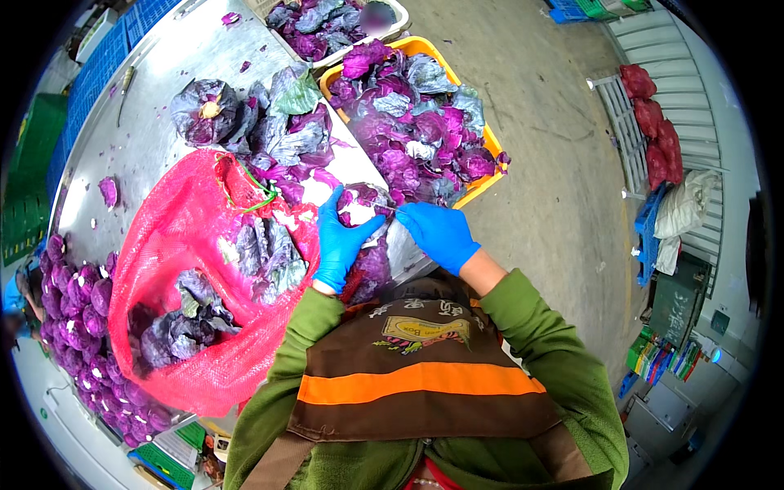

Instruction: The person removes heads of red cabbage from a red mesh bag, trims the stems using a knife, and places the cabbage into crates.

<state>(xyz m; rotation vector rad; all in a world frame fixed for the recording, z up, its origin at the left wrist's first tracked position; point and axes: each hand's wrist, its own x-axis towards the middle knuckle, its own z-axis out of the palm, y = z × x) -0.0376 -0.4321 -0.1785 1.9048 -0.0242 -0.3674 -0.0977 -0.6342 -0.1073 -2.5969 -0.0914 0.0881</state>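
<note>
My left hand (346, 239), in a blue glove, steadies a red cabbage (360, 205) at the table's near edge. Pale patches show on the cabbage. My right hand (438, 236), also gloved, closes around a thin knife (392, 209); a bit of its narrow blade touches or nearly touches the cabbage, and the handle is hidden in the fist. Left of my hands lies a pink mesh sack (165, 214), its mouth open, with dark-leaved cabbages (184, 331) inside. Loose outer leaves (294, 138) are heaped beyond the hands, beside an untrimmed cabbage (205, 113) with its cut stem upward.
A yellow crate (484, 190) full of leaves adjoins the metal table (165, 64); a white crate (401, 15) of leaves stands behind it. Another knife (125, 89) lies at the far left. Trimmed cabbages (79, 324) are piled left of the sack. A person (21, 300) shows at the left rim.
</note>
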